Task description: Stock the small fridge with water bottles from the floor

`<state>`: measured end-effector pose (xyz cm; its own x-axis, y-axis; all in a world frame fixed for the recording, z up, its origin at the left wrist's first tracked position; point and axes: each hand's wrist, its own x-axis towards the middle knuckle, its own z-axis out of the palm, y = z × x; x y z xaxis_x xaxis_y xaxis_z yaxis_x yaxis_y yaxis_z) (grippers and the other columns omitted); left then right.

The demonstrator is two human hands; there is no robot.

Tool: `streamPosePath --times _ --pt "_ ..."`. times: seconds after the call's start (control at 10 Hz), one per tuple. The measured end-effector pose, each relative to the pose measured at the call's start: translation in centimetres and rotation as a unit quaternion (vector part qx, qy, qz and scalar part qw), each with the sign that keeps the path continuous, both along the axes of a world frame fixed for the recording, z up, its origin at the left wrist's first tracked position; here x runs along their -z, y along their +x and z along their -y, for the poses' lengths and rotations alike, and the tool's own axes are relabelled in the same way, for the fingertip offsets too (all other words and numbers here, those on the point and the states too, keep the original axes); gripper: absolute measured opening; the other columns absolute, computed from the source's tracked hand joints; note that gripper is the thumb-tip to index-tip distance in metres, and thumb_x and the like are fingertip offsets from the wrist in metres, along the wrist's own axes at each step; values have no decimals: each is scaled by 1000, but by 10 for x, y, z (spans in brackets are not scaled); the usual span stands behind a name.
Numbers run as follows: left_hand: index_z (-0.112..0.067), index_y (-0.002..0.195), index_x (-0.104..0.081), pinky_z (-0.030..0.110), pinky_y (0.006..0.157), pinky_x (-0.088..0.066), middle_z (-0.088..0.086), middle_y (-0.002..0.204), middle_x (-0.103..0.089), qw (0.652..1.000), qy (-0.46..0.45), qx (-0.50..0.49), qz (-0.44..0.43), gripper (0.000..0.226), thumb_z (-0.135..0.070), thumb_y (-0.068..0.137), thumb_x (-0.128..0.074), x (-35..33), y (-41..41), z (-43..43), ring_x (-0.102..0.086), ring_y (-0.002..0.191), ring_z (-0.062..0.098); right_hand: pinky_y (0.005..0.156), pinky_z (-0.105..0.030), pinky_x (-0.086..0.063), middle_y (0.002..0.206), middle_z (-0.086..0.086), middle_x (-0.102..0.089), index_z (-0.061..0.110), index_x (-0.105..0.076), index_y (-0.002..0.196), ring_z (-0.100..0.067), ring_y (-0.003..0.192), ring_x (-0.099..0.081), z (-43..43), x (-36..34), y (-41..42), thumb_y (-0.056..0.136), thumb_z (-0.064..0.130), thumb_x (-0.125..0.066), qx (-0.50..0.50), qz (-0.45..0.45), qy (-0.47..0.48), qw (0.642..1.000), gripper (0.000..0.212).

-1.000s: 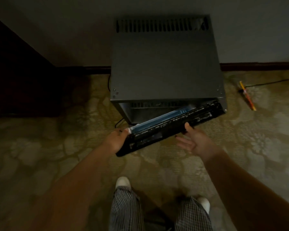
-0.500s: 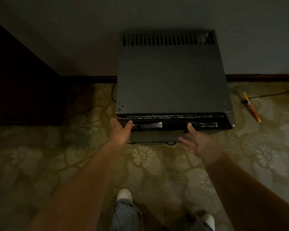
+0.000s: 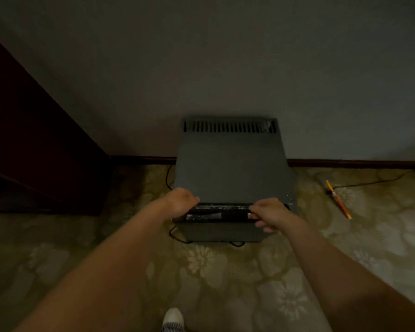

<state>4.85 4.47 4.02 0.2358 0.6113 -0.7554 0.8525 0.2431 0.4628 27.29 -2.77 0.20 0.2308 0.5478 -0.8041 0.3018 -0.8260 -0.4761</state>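
Note:
A small dark grey fridge [image 3: 230,168] stands on the patterned carpet against the wall, its top vents at the back. Its door [image 3: 222,213] is closed flush with the front. My left hand [image 3: 181,203] rests curled on the fridge's front left top edge. At the right end of the door's top edge, my right hand [image 3: 267,214] has its fingers curled over the edge. No water bottles are in view.
A dark wooden cabinet [image 3: 34,152] stands to the left. An orange and yellow pen-like object [image 3: 338,199] lies on the carpet at the right, next to a black cable [image 3: 374,182]. A cable loop [image 3: 175,236] lies under the fridge front. My shoe [image 3: 174,318] shows at bottom.
The fridge door swung from ajar to closed. Both hands moved up onto its top front edge, and the view pulled back from the fridge.

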Motion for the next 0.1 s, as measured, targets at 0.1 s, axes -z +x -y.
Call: streamPosePath --times 0.1 --pt "-3 127 -53 30 98 -38 12 124 -53 999 47 16 -2 43 -32 99 -39 -70 9 -17 -49 121 25 56 -25 -44 92 -5 -61 11 -61 101 -20 79 -60 -20 -63 6 95 29 -51 -38 24 54 998 22"
